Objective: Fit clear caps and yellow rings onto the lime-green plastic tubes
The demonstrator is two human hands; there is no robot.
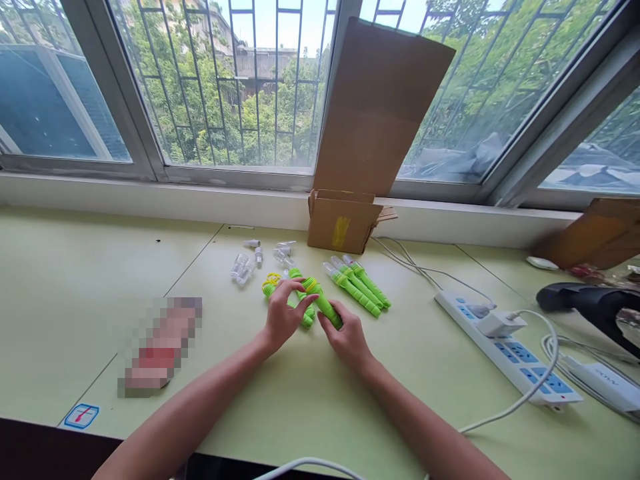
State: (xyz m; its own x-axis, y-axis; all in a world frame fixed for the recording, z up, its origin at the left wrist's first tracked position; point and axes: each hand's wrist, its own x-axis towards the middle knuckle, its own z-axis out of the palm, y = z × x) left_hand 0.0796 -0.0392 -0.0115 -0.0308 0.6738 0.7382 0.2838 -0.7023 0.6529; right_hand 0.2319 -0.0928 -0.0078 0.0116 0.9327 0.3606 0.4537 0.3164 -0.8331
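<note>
Over the middle of the table, my right hand [349, 335] is closed around the lower end of a bright green ribbed, tapered tube [327, 308], which is tilted. My left hand [283, 315] reaches to its upper end, where thumb and fingers pinch a yellow ring [311, 285] around the tube. More green tubes lie just behind and under my left hand, partly hidden by it. Beside them is a small group of loose yellow rings [272, 279]. Right of my hands, several green tubes with clear tips [357, 288] lie side by side.
Clear plastic caps [243, 268] and white nozzle pieces [251, 243] lie farther back. A cardboard box [344, 223] stands against the window wall. At right are a white power strip [505, 350] with cables and a black curved object [580, 300]. A blurred-out item [163, 350] lies left.
</note>
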